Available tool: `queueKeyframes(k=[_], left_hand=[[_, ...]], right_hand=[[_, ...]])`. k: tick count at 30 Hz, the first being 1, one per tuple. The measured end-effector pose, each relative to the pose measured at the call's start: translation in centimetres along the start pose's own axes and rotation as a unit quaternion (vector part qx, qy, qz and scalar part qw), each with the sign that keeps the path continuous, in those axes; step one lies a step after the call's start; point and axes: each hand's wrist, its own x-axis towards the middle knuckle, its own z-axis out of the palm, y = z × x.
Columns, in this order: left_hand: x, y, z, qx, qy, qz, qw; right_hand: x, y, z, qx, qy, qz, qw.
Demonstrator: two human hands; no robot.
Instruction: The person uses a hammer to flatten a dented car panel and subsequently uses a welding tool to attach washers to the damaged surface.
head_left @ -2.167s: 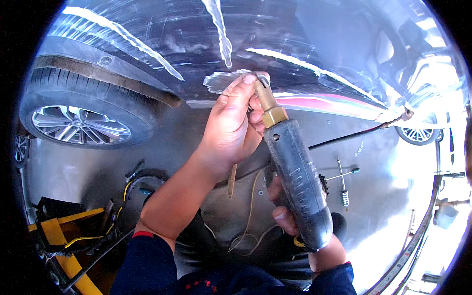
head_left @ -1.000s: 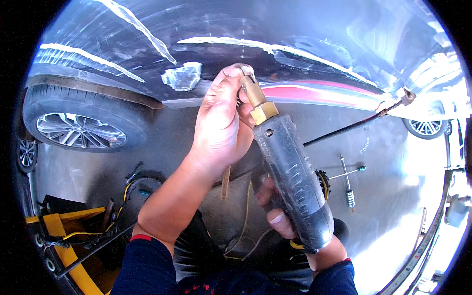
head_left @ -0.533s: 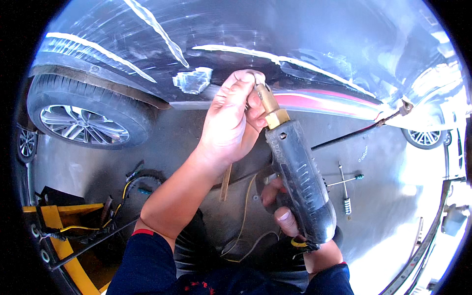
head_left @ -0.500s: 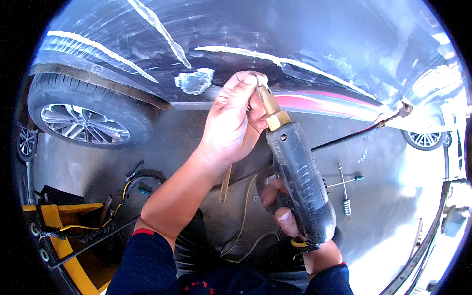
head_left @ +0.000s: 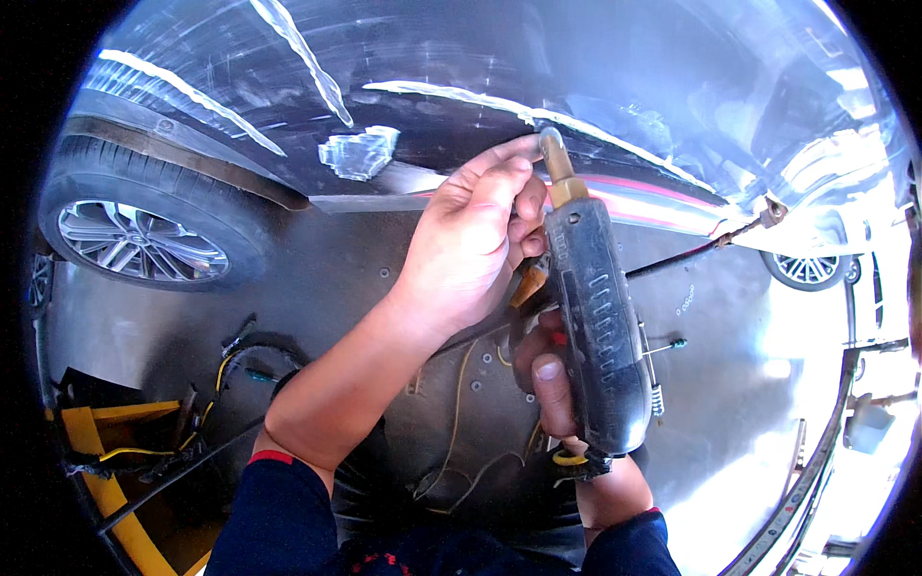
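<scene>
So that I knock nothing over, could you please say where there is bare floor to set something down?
The floor looks bare between the green-tipped rod and curved rail, though glare hides detail; also, apart from a washer, between the larger wheel and left forearm. It is crowded around the yellow frame and right of that forearm, where cords lie.

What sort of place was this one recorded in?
Most likely a car body workshop: the car's side shows pale streaks and a scuffed patch, the right hand grips a black tool, and a yellow frame sits at lower left.
</scene>
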Motion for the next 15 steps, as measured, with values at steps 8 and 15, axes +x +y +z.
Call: queueKeyframes(k=[8,15], left_hand=[[0.0,1.0,1.1,0.009,-0.011,0.006,1.0],[-0.2,1.3,1.5,0.032,0.018,0.004,0.999]], right_hand=[[1.3,0.4,0.7,-0.011,0.012,-0.059,0.998],[1.3,0.3,0.8,-0.013,-0.009,-0.079,0.997]])
